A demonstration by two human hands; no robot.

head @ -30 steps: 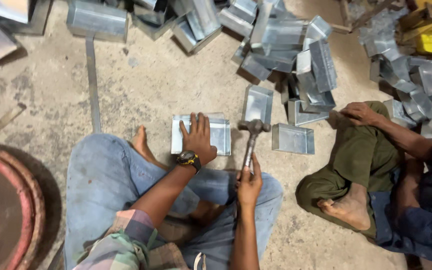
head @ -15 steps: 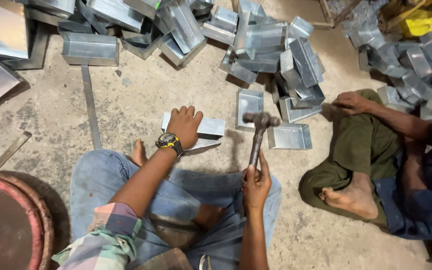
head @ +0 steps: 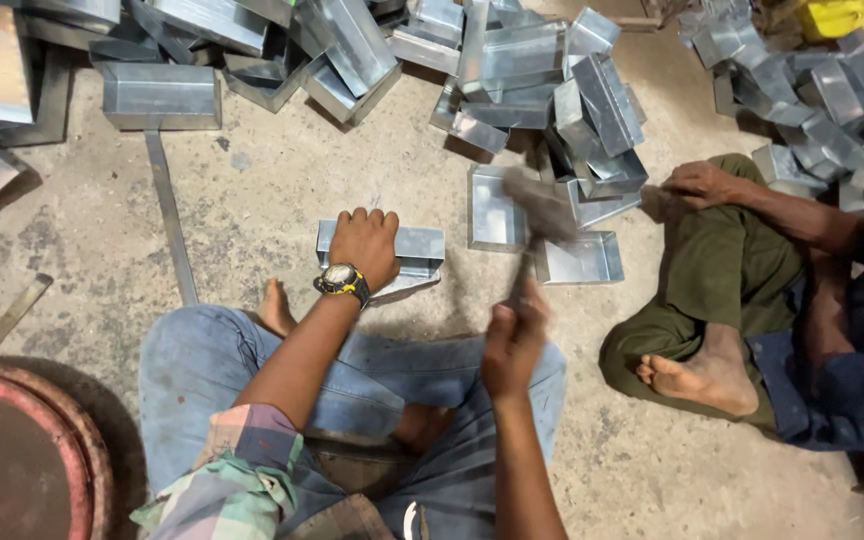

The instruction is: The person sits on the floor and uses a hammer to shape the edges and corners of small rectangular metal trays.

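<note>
You get even, fairly bright light from overhead, and it falls softly across the concrete floor (head: pixel 252 190) with no hard-edged shadows. Short dark shadows sit under the metal trays (head: pixel 512 60) at the top, and their shiny faces throw back pale glare. Your right hand (head: pixel 512 335) and the hammer (head: pixel 537 215) are smeared by motion blur; the hammer head shows as a grey streak. Your left hand (head: pixel 364 245) is sharp, watch and all. The bottom left corner goes dim around the red drum (head: pixel 12 460). Straight edges bend slightly near the borders.
</note>
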